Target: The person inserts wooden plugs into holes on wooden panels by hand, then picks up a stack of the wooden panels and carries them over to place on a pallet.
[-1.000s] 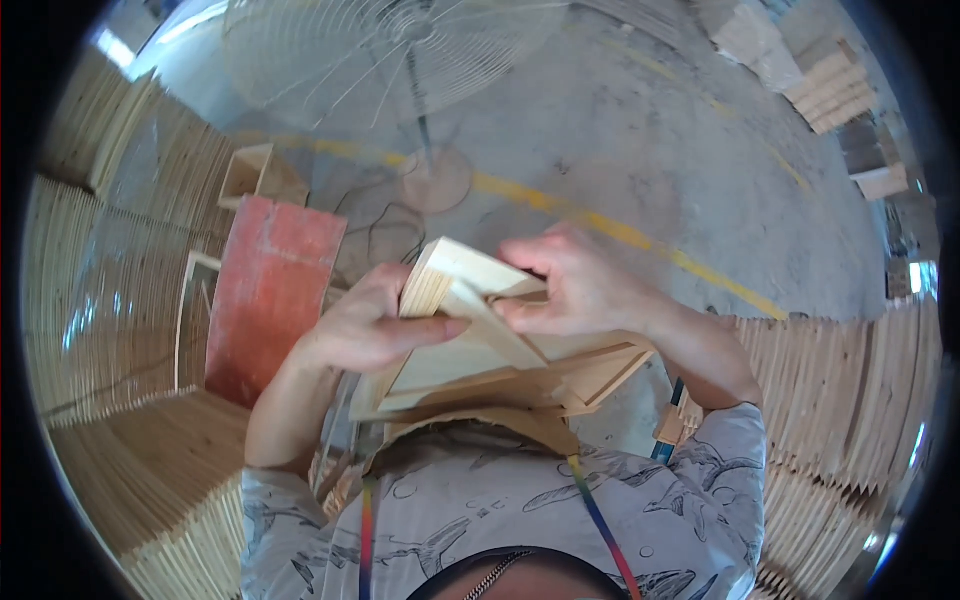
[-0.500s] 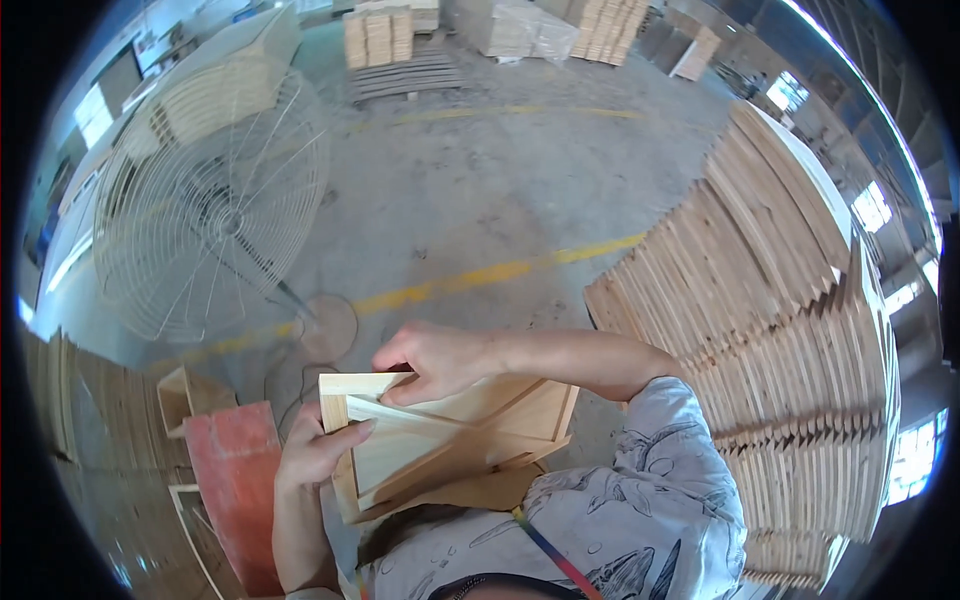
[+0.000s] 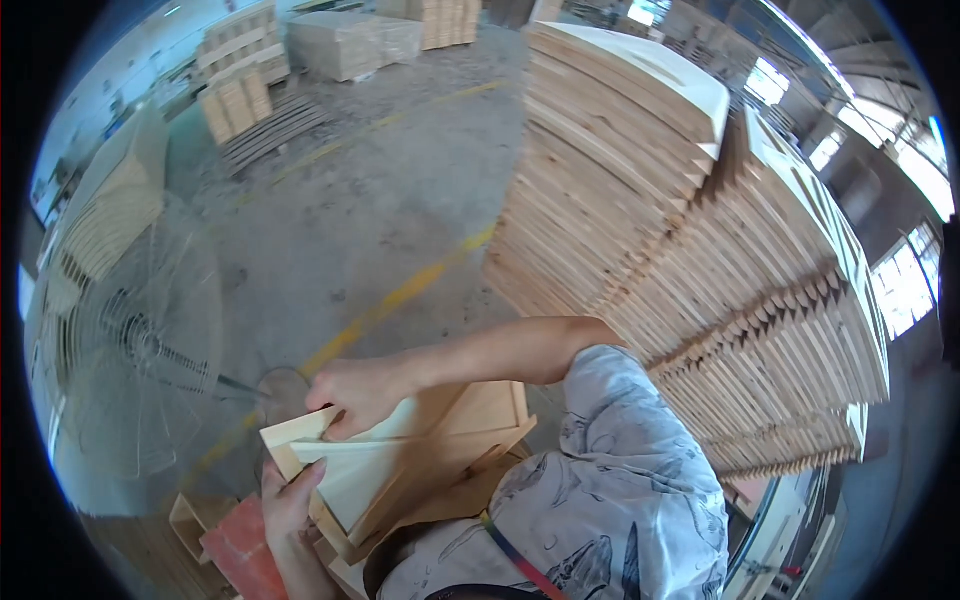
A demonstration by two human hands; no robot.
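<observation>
A pale wooden framed panel (image 3: 365, 480) with diagonal battens across its face is held tilted in front of my body. My right hand (image 3: 360, 395) is closed over its far edge near the corner, thumb on the inner side and fingers out of sight beyond the frame. At the left side piece, my left hand (image 3: 290, 500) grips the frame, thumb on the face and the other fingers hidden behind. My right forearm crosses above the panel, covering part of its far edge.
Tall stacks of wooden panels (image 3: 620, 190) rise close on my right. A large wire-caged fan (image 3: 145, 345) stands at the left on a round base. Lower left are a red board (image 3: 240, 550) and a small wooden box (image 3: 190, 525). Pallets (image 3: 270, 130) hold timber farther off.
My view has turned right, so the stacks fill more of it and the fan has slid left. Both hands keep their grip on the panel, which now appears lower and farther left.
</observation>
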